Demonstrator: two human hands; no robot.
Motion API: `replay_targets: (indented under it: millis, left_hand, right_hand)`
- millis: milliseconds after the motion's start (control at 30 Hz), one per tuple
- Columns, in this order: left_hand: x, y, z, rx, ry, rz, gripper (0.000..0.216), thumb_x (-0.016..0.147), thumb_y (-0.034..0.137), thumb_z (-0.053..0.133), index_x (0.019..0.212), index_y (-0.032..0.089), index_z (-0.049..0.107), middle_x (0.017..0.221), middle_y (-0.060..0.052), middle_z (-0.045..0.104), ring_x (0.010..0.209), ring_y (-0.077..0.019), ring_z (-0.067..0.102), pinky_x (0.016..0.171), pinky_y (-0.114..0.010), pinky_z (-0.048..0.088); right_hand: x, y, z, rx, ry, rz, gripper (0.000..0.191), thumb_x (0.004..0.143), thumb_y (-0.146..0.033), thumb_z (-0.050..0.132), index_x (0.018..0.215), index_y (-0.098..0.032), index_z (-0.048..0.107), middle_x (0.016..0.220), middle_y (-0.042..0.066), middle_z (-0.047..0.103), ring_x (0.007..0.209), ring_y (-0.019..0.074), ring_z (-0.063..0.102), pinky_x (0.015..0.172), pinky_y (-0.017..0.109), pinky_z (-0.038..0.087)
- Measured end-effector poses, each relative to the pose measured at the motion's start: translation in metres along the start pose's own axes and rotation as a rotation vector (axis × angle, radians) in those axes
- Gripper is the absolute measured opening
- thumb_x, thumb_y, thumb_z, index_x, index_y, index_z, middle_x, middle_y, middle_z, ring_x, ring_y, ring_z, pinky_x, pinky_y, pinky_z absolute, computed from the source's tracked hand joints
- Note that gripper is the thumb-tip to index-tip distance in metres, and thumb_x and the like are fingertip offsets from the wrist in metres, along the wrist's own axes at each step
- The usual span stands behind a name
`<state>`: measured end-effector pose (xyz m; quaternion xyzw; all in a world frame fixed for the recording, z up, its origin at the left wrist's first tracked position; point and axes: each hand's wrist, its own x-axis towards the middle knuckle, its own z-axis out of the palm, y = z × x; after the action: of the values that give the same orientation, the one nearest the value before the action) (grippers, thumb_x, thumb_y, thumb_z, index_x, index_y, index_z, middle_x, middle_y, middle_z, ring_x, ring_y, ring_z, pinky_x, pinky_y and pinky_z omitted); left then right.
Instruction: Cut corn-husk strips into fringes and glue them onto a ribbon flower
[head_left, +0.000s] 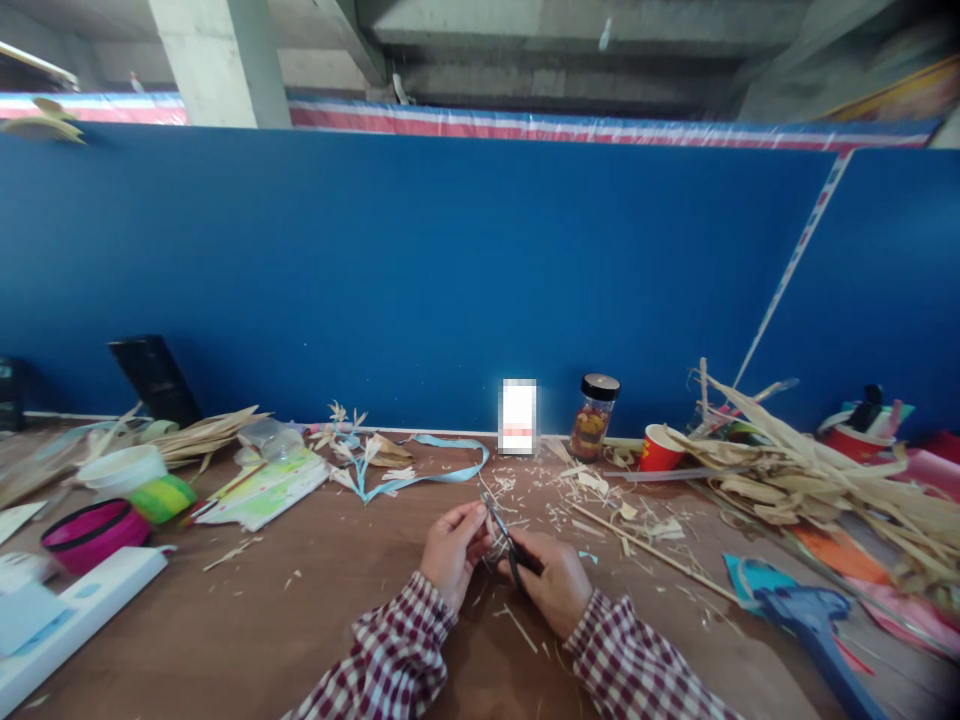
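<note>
**Scissors out, scraps everywhere**

So there's a person in checked sleeves [409,640] working at a brown table [262,630], both hands close together near the middle of the front part. The right hand [559,580] has a proper grip on a pair of scissors [516,562], fingers wrapped around the black handles, blades angled up and away toward the left. Can't really tell how far apart the blades are.

The left hand [452,550] is right beside them, thumb and fingertips pinched on what looks like a thin pale strip [491,524], just next to the blades. It's too small and blurry to say exactly what that is.

Little pale clippings [525,490] are scattered all over the wood past the hands. Beyond them a blue ribbon [459,472] curls off to the left, and a jar [594,420] with a black lid stands by the blue partition [420,270], with a red paper cup [660,450] to its right.

A thin stick [652,550] lies slantwise right of the hands, leading toward a blue glue gun [806,620]. Behind that there's a big messy heap of dry husks [810,470]. Way over left: a magenta container [97,545] and a white power strip [94,620].
</note>
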<state>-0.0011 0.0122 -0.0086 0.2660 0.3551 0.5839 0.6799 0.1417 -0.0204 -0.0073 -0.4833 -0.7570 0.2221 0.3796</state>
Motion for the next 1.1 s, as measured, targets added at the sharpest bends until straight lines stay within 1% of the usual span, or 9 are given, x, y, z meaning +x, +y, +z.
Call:
replay_targets:
  millis: [267, 467, 600, 700, 800, 900, 967, 1033, 1100]
  left_hand:
    - [0.0, 0.001, 0.001, 0.003, -0.016, 0.007, 0.018, 0.06, 0.023, 0.071, 0.07, 0.01, 0.063, 0.059, -0.001, 0.059, 0.05, -0.0056, 0.054, 0.047, -0.013, 0.047]
    - [-0.002, 0.002, 0.003, 0.006, -0.028, 0.005, 0.017, 0.062, 0.023, 0.069, 0.069, 0.01, 0.062, 0.059, -0.001, 0.059, 0.051, -0.0057, 0.054, 0.047, -0.012, 0.047]
    - [-0.003, 0.002, 0.003, 0.014, -0.007, -0.008, 0.016, 0.063, 0.02, 0.069, 0.072, 0.01, 0.061, 0.059, -0.001, 0.059, 0.049, -0.0054, 0.054, 0.047, -0.012, 0.047]
    - [-0.002, 0.003, 0.002, 0.032, 0.034, -0.041, 0.017, 0.064, 0.019, 0.068, 0.077, 0.011, 0.059, 0.062, -0.003, 0.062, 0.048, -0.0055, 0.055, 0.039, -0.01, 0.043]
    - [-0.001, 0.006, 0.002, 0.036, 0.05, -0.063, 0.013, 0.067, 0.018, 0.065, 0.074, 0.012, 0.056, 0.068, -0.005, 0.064, 0.052, -0.007, 0.058, 0.032, -0.008, 0.036]
    - [-0.003, 0.009, 0.004, 0.032, 0.048, -0.094, 0.011, 0.069, 0.016, 0.063, 0.071, 0.013, 0.052, 0.075, -0.008, 0.065, 0.062, -0.0103, 0.062, 0.032, -0.008, 0.037]
    - [-0.004, 0.01, 0.005, 0.024, 0.033, -0.115, 0.012, 0.069, 0.015, 0.062, 0.071, 0.013, 0.051, 0.078, -0.009, 0.065, 0.067, -0.012, 0.063, 0.033, -0.008, 0.038]
    - [-0.005, 0.01, 0.005, 0.015, 0.019, -0.125, 0.013, 0.068, 0.014, 0.063, 0.071, 0.014, 0.05, 0.078, -0.009, 0.066, 0.067, -0.0124, 0.063, 0.034, -0.008, 0.039]
    - [-0.005, 0.008, 0.004, 0.016, 0.004, -0.135, 0.014, 0.068, 0.014, 0.063, 0.071, 0.015, 0.049, 0.075, -0.007, 0.066, 0.062, -0.0115, 0.063, 0.035, -0.009, 0.04]
  right_hand:
    - [-0.001, -0.001, -0.001, -0.04, 0.006, 0.011, 0.025, 0.073, -0.027, 0.054, 0.098, -0.026, 0.062, 0.08, 0.002, 0.066, 0.075, 0.019, 0.058, 0.068, 0.028, 0.045]
    - [-0.001, -0.001, -0.001, -0.044, 0.0, -0.005, 0.029, 0.075, -0.024, 0.054, 0.103, -0.027, 0.06, 0.079, 0.001, 0.066, 0.076, 0.0183, 0.058, 0.069, 0.027, 0.044]
    - [0.0, 0.0, -0.001, -0.011, -0.005, -0.012, 0.032, 0.075, -0.023, 0.054, 0.106, -0.028, 0.058, 0.085, 0.001, 0.066, 0.079, 0.0184, 0.058, 0.071, 0.027, 0.045]
    - [0.0, 0.003, 0.0, -0.004, 0.03, 0.007, 0.032, 0.075, -0.024, 0.054, 0.107, -0.027, 0.058, 0.086, 0.001, 0.066, 0.079, 0.0186, 0.059, 0.072, 0.027, 0.045]
    - [0.0, 0.007, 0.001, 0.002, 0.063, 0.032, 0.032, 0.076, -0.026, 0.053, 0.107, -0.026, 0.058, 0.085, 0.002, 0.066, 0.079, 0.019, 0.059, 0.073, 0.028, 0.046]
    - [0.0, 0.01, 0.002, 0.036, 0.058, 0.025, 0.036, 0.076, -0.024, 0.054, 0.111, -0.029, 0.055, 0.091, 0.002, 0.065, 0.084, 0.0194, 0.059, 0.076, 0.029, 0.046]
    - [0.0, 0.01, 0.002, 0.045, 0.058, 0.022, 0.037, 0.075, -0.023, 0.055, 0.111, -0.029, 0.055, 0.091, 0.001, 0.065, 0.085, 0.0195, 0.058, 0.077, 0.03, 0.045]
    - [0.0, 0.009, 0.001, 0.046, 0.057, 0.024, 0.036, 0.075, -0.023, 0.056, 0.11, -0.03, 0.055, 0.089, 0.001, 0.065, 0.084, 0.0191, 0.058, 0.077, 0.03, 0.045]
    - [0.0, 0.007, 0.001, 0.058, 0.051, 0.02, 0.036, 0.075, -0.023, 0.056, 0.11, -0.03, 0.055, 0.09, 0.0, 0.065, 0.084, 0.0186, 0.059, 0.077, 0.029, 0.045]
